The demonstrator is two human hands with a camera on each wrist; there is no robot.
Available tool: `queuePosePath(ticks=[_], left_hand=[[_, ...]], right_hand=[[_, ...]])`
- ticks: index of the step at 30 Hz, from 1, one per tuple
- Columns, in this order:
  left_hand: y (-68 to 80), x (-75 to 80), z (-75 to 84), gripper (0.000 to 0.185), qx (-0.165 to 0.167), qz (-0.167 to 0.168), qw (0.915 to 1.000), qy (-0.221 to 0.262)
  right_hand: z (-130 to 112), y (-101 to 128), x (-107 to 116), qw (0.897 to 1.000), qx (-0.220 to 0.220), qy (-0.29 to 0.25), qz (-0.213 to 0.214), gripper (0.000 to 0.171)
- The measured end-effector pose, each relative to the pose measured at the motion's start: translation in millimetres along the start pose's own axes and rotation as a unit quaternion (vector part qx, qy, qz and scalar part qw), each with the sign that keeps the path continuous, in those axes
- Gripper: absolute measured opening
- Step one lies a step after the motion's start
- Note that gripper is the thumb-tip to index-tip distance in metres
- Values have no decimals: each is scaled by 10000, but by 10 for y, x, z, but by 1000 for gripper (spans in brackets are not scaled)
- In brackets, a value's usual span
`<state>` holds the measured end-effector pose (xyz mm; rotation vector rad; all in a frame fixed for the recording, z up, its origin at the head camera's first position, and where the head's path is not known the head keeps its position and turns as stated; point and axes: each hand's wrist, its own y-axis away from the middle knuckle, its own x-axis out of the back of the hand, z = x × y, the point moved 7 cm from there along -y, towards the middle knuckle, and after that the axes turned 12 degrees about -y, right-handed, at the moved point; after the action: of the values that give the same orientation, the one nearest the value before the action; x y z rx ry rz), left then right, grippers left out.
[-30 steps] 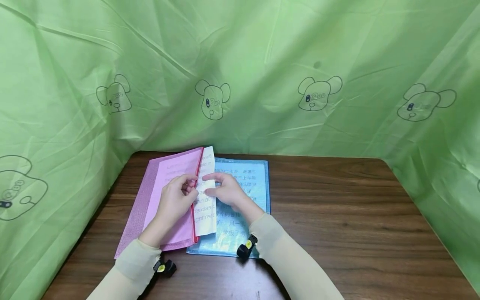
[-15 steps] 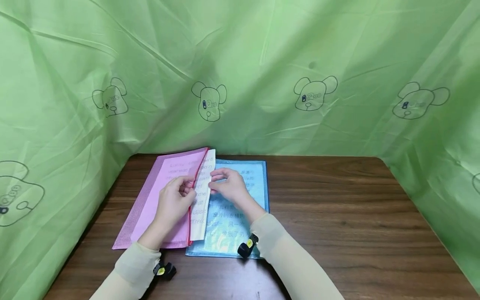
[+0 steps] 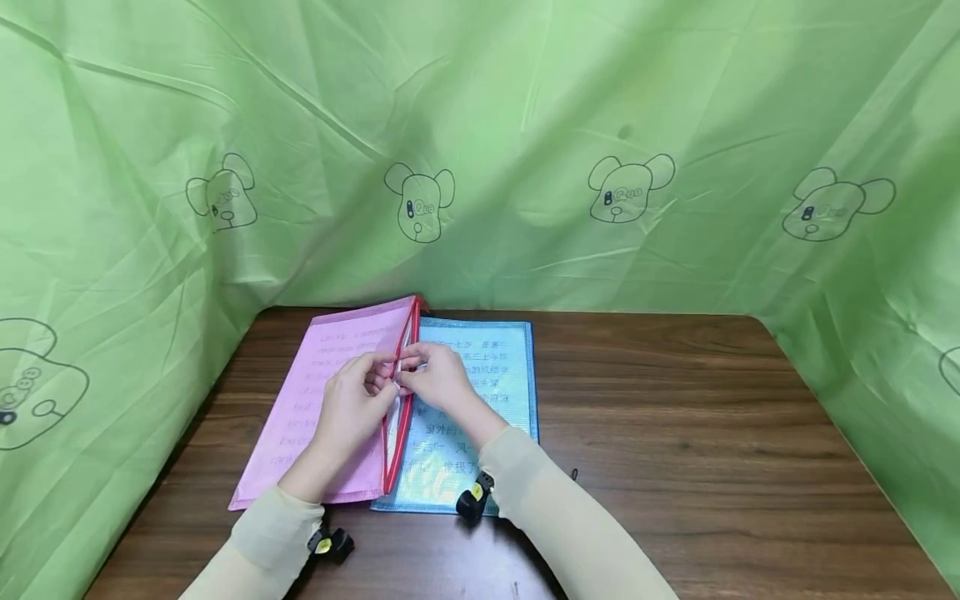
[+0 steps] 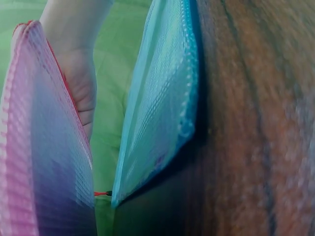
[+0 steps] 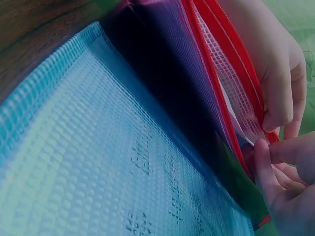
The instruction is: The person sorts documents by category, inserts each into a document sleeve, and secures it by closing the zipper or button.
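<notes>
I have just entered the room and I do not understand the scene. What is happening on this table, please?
A person works with both hands at the red zipper edge of a pink mesh pouch on a wooden table. The left hand grips the pouch's open edge; the right hand pinches at the same edge. A printed sheet sits inside the pouch. A blue mesh pouch lies flat beside it, partly under the right forearm.

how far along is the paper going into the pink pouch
Mostly done: the sheet sits inside the pink pouch, with only a white sliver at its red zipper. In hand: the left hand and right hand pinch the open mouth. Left: the zipper is not closed. The blue pouch lies untouched.
</notes>
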<state>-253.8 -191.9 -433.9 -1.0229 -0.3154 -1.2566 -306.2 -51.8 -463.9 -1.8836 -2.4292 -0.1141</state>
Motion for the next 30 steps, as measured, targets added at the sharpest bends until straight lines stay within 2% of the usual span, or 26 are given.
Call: queuePosePath(ticks=[7,10,13,15,17,19,22,24,27,30], left_hand=[[-40,29,-117,41,151,-42,9999,-36],[-55,39,-141,39,214,-30,9998,-26],[-55,28,-146,36,261,-29,9997,-2],[-44,9,-143,35,293,-42,9996,15],[-25,-13,-139,35,320,-50,9995,4],[-4,-31,-130,34,348,-61,9994,20],[26,-51,-116,33,371,-56,9993,36],[38,-63,-105,32,362,-53,9993,42],[42,-73,-96,31,332,-25,9994,52],[34,-64,-97,31,338,16,9994,106]], right_hand=[[85,-103,-4,9984,-163,-473,-272,28],[124,-183,82,9966,-257,-714,-307,26],[162,-321,241,9968,-249,-758,-102,25],[178,-440,363,9983,-164,-537,126,27],[193,-573,474,9994,-40,-82,326,34],[197,-700,547,9986,88,389,354,44],[202,-846,598,9951,235,945,168,61],[196,-904,616,9939,317,1056,3,69],[173,-950,643,9914,431,1228,-126,70],[152,-978,643,9876,539,1455,-242,64]])
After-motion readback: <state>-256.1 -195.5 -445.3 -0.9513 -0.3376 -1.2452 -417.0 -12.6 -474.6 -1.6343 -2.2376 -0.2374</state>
